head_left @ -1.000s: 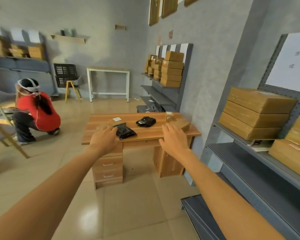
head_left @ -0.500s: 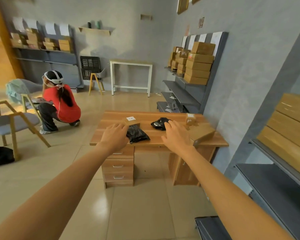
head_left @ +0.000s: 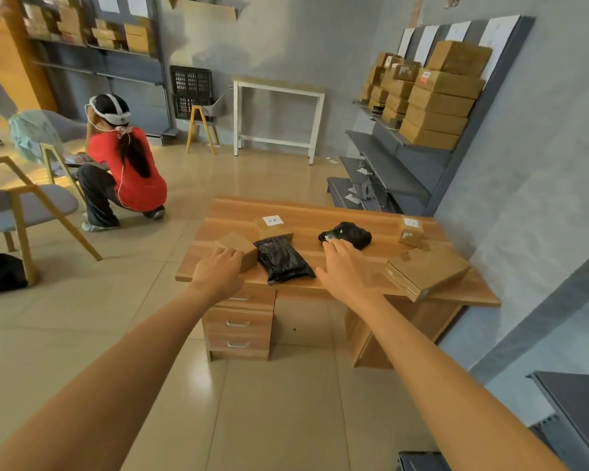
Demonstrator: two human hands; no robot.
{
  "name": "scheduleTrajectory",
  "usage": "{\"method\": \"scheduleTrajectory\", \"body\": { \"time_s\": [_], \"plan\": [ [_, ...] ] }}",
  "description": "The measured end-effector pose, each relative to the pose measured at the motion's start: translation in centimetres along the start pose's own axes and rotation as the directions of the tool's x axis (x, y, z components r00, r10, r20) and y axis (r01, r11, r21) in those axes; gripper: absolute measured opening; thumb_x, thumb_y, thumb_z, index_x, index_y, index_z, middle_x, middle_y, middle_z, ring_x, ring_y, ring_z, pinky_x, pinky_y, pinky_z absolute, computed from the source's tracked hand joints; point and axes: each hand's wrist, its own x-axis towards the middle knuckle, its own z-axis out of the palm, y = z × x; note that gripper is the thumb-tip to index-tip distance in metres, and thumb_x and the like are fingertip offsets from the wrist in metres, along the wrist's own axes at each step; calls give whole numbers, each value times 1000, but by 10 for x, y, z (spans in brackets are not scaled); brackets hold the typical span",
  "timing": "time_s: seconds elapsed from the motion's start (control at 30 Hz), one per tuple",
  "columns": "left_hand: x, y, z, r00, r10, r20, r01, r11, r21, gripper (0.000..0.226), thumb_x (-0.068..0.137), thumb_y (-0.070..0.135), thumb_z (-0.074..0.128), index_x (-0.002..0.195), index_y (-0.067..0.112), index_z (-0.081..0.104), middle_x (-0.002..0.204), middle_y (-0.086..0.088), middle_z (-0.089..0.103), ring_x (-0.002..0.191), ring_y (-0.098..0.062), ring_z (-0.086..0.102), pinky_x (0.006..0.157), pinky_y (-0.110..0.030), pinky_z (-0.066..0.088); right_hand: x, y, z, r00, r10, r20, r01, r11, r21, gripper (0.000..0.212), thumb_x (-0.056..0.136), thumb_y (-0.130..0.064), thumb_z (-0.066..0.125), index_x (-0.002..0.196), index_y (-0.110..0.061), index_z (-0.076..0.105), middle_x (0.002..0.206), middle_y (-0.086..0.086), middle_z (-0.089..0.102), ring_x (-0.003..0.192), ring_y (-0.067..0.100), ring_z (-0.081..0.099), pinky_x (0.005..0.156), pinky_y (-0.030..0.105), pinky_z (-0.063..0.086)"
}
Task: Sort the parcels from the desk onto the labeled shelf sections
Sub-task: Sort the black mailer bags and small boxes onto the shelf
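**A:** What's on the wooden desk (head_left: pixel 371 215)?

**B:** Two black poly bags (head_left: pixel 281 258) (head_left: pixel 349 234), three small cardboard boxes (head_left: pixel 240 248) (head_left: pixel 273 226) (head_left: pixel 411 231), and a flat carton (head_left: pixel 425 271) at the desk's right corner. Both arms reach toward it. The left hand (head_left: pixel 220 271) has relaxed fingers in front of the nearest box; can't tell if it touches. The right hand (head_left: pixel 346 268) is spread, holding nothing, with fingertips at the far bag.

**A:** Around it?

**B:** Behind the desk on the right, grey shelving (head_left: pixel 405 154) stacked with brown boxes (head_left: pixel 436 107); its paper labels are unreadable. To the desk's left a person in red (head_left: pixel 126 168) crouches beside a chair (head_left: pixel 24 205).
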Motion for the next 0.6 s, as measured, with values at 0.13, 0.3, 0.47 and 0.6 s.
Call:
{"method": "scheduleTrajectory", "body": {
  "time_s": [0.13,0.3,0.47,0.6],
  "plan": [
    [53,-30,38,997,-42,66,45,998,-47,41,94,24,47,133,11,45,136,-8,50,128,-28,42,97,-40,44,66,-8,39,997,-29,74,28,1000,7,48,95,-35,52,134,-8,45,139,8,47,132,23,39,104,35,37],
    [111,-59,74,992,-62,109,71,994,-78,39,97,23,42,134,11,45,138,-7,48,130,-26,39,92,-38,43,135,-14,84,993,-32,115,29,999,28,46,96,-34,51,134,-8,45,138,7,48,130,23,40,104,34,36],
    [153,-66,109,982,-57,180,74,994,-85,40,95,23,45,134,11,45,139,-7,47,130,-26,39,93,-36,42,167,-14,135,979,-10,205,-9,995,95,48,96,-35,50,137,-11,42,140,5,45,131,22,39,103,35,39],
    [181,-66,135,980,-27,199,46,995,-90,38,93,23,49,129,11,46,136,-7,48,129,-25,40,94,-34,41,185,-8,172,961,-5,277,-30,992,120,46,97,-34,50,136,-9,44,139,5,46,131,21,38,101,33,39]
  ]
}}
